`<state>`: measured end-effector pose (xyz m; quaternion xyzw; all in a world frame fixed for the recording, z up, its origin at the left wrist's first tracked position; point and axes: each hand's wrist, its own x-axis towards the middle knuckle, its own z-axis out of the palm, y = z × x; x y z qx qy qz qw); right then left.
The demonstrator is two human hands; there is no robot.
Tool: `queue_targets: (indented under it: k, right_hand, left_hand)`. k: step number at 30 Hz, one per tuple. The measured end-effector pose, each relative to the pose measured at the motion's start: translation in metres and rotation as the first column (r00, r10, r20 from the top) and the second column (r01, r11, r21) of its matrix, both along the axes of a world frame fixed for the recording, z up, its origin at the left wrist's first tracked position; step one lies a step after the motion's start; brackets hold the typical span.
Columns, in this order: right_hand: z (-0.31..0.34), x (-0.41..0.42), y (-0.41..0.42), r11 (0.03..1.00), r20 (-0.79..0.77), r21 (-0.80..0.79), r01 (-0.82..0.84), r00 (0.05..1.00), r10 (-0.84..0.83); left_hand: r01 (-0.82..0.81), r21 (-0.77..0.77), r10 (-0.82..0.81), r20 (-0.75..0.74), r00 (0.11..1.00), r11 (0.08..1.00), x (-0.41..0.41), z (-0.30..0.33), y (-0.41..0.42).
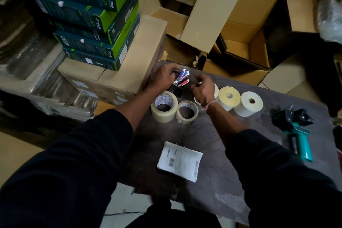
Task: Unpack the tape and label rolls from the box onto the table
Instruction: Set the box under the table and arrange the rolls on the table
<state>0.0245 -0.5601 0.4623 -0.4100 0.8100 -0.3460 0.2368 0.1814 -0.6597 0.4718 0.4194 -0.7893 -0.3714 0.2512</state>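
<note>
While flat, tape rolls point(174, 108) holes-up.

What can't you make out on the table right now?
Head view only:
- Third label roll: mostly hidden behind the right hand.
- Pen holder: covered by the left hand and pens.
- Slip: print too small to read.
- Left fingers: blurred, grip unclear.
</note>
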Motion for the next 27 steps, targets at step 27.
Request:
queue_targets:
  k: [27]
  right_hand:
    - [-0.082,0.023,0.204,0.75,0.005,0.648,-0.134,0.985,0.172]
  left_hand:
    - [-0.003,0.315,-0.209,0.637,0.742,0.949,0.098,-0.082,0.184]
